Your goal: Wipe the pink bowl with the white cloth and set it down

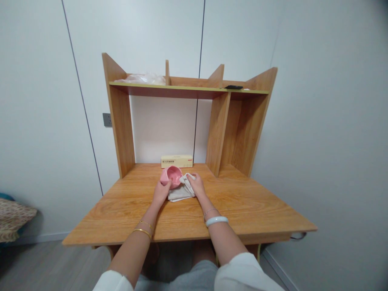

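From the head camera, much is small and far off. The lower rim of the pink bowl (171, 176) is covered by the left hand (161, 190), whose fingers curl around the bowl's near-left edge and hold it. The right hand (197, 184) lies on the white cloth (182, 190), fingers bent and pressing or gripping its upper folds; how tightly cannot be made out. Part of the cloth is hidden under that hand and behind the bowl. The print on the yellow box (177, 161) is too small to read, and the dark flat object (233, 87) on the top shelf cannot be identified.

The box stands just behind the bowl against the back panel of the wooden desk (248, 206). A crumpled plastic bag (145, 78) sits on the upper left shelf.

The bowl is at mid-desk, tipped on its side, its opening facing the camera and slightly up. The cloth's long side runs left to right, touching the bowl.
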